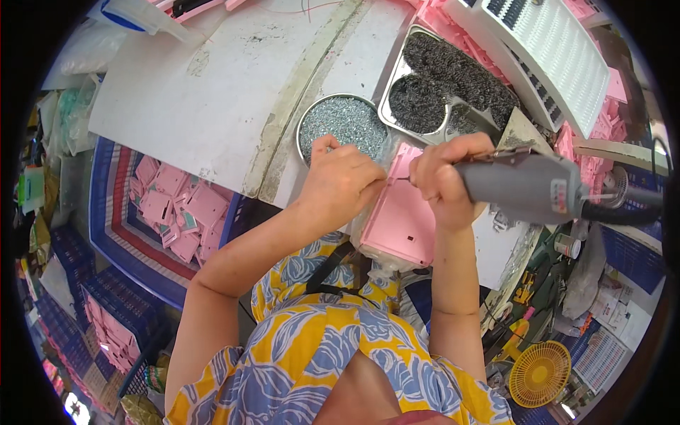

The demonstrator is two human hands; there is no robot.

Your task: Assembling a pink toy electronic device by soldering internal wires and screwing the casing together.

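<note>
My right hand (448,173) is wrapped round the front end of a grey electric screwdriver (520,188), which lies nearly level and points left. Its thin bit reaches over the upper part of a flat pink plastic panel (402,223), toward my left fingertips. At the panel's upper left edge, my left hand (343,177) is closed in a pinch; whatever sits between thumb and finger is too small to make out. Just beyond this hand is a round metal bowl (300,138) filled with small silver screws (342,122).
A metal tray (384,113) of small black pieces (453,67) stands behind the panel. Left of the white worktop (205,92), a blue basket (101,195) holds pink parts (173,205). White slotted racks (549,53) rise at far right. The screwdriver's dark cable (623,211) runs right.
</note>
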